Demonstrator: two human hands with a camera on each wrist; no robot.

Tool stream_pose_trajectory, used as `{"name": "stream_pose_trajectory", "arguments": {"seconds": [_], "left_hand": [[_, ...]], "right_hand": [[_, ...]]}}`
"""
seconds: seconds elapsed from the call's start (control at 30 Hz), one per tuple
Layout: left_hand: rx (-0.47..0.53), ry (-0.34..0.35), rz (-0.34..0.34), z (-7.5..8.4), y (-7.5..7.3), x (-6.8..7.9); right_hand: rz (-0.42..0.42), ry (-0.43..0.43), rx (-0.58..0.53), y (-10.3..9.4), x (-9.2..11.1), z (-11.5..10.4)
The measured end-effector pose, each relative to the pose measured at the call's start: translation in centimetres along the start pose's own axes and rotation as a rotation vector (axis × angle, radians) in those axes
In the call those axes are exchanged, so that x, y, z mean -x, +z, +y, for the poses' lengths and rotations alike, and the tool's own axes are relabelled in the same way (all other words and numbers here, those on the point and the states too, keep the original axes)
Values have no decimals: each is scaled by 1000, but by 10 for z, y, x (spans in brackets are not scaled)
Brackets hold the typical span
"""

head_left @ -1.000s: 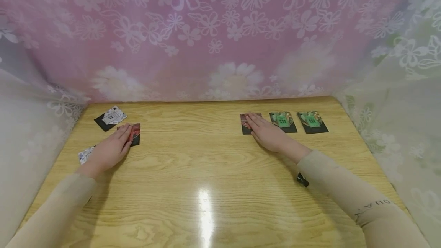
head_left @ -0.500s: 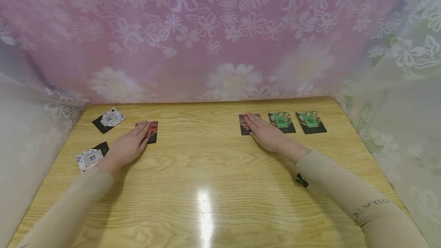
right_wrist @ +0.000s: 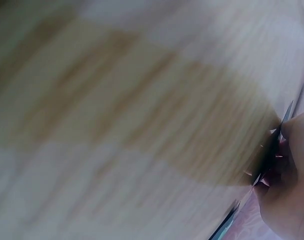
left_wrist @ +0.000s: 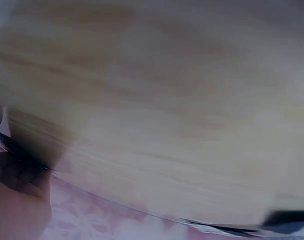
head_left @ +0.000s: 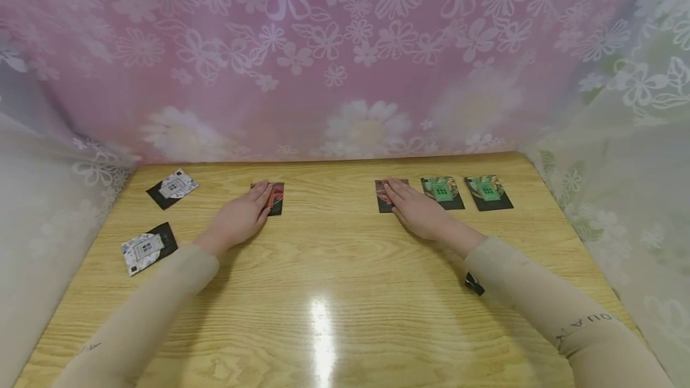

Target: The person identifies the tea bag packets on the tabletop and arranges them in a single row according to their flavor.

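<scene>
My left hand (head_left: 240,217) lies flat with straight fingers on a small red and black packet (head_left: 277,199), whose right part shows past the fingertips. Farther right, another red and black packet (head_left: 383,197) is partly covered by the straight fingers of my right hand (head_left: 421,212). Beside that hand are two green and black packets, a nearer one (head_left: 442,191) and an outer one (head_left: 487,191). In the left wrist view the left hand (left_wrist: 19,205) shows at the edge. The right wrist view has the right hand (right_wrist: 287,185) against a thin dark packet edge.
Two white and black packets lie at the left, one tilted near the back (head_left: 172,188) and one closer to me (head_left: 148,248). A small black item (head_left: 474,284) is partly hidden by my right sleeve. Flowered cloth (head_left: 345,64) hangs behind the wooden table (head_left: 334,268).
My left hand has slid rightward across the table with the red and black packet under its fingers, uncovering the nearer white packet. The right hand has stayed in place.
</scene>
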State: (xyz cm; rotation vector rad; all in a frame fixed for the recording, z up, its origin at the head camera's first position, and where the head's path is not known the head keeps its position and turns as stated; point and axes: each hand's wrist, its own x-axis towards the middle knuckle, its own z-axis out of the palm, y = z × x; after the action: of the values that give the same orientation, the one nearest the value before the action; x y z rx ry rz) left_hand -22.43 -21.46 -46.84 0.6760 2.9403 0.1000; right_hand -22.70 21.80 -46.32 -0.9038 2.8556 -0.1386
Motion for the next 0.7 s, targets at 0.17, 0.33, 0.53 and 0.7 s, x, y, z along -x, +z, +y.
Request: {"name": "stream_pose_trajectory", "arguments": {"seconds": [0.17,0.33,0.53,0.7], "left_hand": [[-28,26,-1,20,-1,-17],[-53,34,-7,44,-3,-33],[-75,43,-19,73,-4,-51],[-100,65,-10,92,-3,-61]], "right_hand": [[-1,3,11,-1,1,-1],[-3,10,11,-2,2,-3],[0,8,8,-3,3,-3],[10,4,7,-3,1,-4]]}}
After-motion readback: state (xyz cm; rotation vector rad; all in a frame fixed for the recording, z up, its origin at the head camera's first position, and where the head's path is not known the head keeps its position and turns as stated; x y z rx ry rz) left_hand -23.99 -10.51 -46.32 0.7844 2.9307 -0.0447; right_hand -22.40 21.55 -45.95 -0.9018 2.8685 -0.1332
